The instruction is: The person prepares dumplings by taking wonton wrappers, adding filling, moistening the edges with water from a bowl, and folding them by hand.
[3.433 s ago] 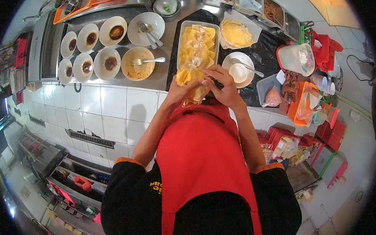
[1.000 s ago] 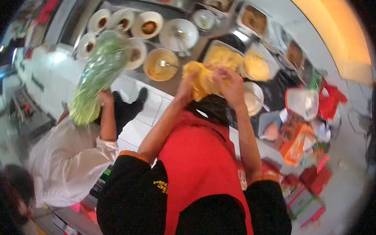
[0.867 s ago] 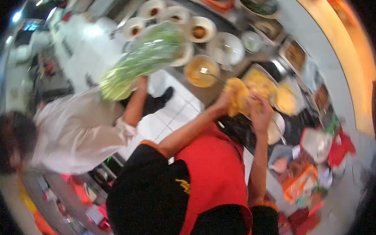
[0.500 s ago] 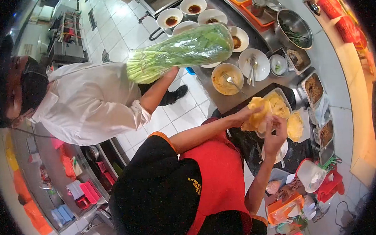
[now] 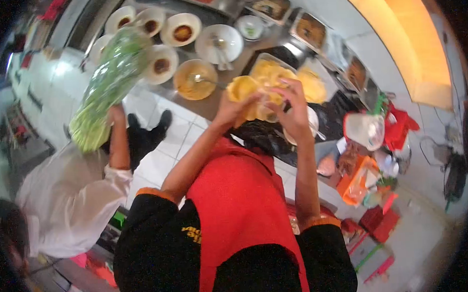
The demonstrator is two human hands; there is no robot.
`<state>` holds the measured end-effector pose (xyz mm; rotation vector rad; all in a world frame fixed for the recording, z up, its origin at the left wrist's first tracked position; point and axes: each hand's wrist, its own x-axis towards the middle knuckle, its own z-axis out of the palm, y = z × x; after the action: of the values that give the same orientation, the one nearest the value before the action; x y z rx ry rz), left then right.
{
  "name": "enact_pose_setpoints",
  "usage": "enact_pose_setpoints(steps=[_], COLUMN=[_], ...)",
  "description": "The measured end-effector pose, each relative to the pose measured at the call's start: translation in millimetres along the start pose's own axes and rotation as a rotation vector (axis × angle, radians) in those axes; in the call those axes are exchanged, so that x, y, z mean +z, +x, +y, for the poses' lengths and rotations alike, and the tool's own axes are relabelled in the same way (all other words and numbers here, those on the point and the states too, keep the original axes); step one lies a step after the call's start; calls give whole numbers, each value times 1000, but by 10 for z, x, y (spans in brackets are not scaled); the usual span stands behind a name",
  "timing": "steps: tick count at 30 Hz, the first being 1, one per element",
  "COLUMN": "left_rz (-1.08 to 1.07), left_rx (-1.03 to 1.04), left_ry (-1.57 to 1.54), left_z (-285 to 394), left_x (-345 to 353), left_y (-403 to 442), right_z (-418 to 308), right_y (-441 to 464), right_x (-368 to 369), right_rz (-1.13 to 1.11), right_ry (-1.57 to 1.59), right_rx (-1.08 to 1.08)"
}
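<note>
My left hand (image 5: 233,110) holds a thin yellow wrapper (image 5: 243,88), its fingers curled under the sheet. My right hand (image 5: 294,109) is raised at the wrapper's right side with fingertips drawn together; blur hides what lies between them. Just beyond both hands is a clear tray (image 5: 293,69) with yellow folded pieces (image 5: 270,70) in it. To its right lies a stack of yellow wrappers (image 5: 312,85) on white paper. A bowl of pale orange filling (image 5: 192,88) with a fork in it stands left of my left hand. A white bowl (image 5: 313,120) is partly covered by my right hand.
Several bowls of dark sauce (image 5: 182,33) stand at the far left, near a white bowl with cutlery (image 5: 219,42). Metal food trays (image 5: 310,29) line the wall. At left, a person in a white shirt (image 5: 74,189) holds bagged green vegetables (image 5: 111,81). An orange basket (image 5: 356,180) sits at right.
My view has turned, so the counter appears higher and further left. The person with the vegetables now appears lower left. The wrapper stays in my left hand, with my right hand close to it.
</note>
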<state>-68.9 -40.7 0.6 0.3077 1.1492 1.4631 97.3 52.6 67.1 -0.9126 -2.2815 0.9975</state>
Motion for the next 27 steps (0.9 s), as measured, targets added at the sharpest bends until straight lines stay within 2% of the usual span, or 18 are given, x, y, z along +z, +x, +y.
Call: enact_pose_setpoints(steps=[1, 3, 6, 10, 13, 15, 17, 20, 22, 23, 25, 27], left_rz=[-24, -20, -92, -130, -159, 20, -6, -29, 14, 13, -8, -37], left_rx=[30, 0, -6, -20, 43, 7, -53, -92, -170, -175, -298, -300], left_ry=[69, 108, 75, 159, 229, 63, 78, 40, -120, -118, -308, -272], left_z=[26, 57, 53, 80, 69, 34, 24, -31, -48, -56, 29, 20], left_x=[-16, 21, 23, 55, 86, 140, 112, 136, 181, 204, 301, 338], left_y=[14, -26, -1, -43, -22, -44, 5, 58, 65, 60, 9, 2], right_z=[0, 51, 69, 22, 155, 183, 202, 289, 287, 298, 209, 170], right_y=[-2, 0, 35, 10, 2, -112, -169, -306, -326, -323, -260, -187], right_x=[-8, 18, 17, -43, -75, -57, 24, 174, 248, 263, 236, 230], right_rz=[17, -102, -163, -192, -141, -86, -11, 122, 264, 268, 336, 347], right_ry=[-27, 34, 42, 129, 87, 263, 257, 409, 711, 711, 685, 703], right_rx=[21, -65, 18, 19, -65, 159, 104, 191, 321, 326, 295, 283])
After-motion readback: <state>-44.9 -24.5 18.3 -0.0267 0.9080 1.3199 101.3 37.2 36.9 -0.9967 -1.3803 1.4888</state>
